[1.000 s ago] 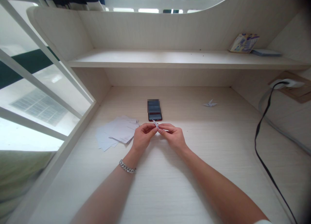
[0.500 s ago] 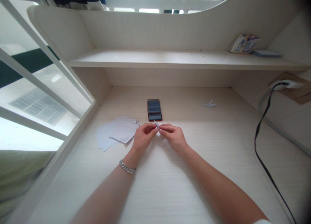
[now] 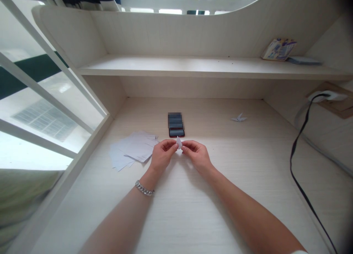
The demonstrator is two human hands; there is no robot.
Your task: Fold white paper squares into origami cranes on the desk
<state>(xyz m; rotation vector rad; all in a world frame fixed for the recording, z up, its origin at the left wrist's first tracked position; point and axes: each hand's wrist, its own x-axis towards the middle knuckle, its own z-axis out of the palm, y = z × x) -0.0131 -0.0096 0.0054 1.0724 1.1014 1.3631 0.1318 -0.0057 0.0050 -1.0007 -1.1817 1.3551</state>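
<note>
My left hand and my right hand meet over the middle of the pale wooden desk. Both pinch one small folded piece of white paper between thumb and fingertips, its tip pointing up. A silver chain bracelet sits on my left wrist. Just beyond the paper a phone lies flat on the desk. A loose spread of white paper sheets lies to the left of my left hand.
A small folded white paper figure rests at the back right. A black cable runs from a wall plug down the right side. A shelf above carries a booklet. White bars border the left.
The folded paper has turned between my fingertips, from a thin slanted strip to a broader upright point. My hands have stayed in place, drawing slightly closer together.
</note>
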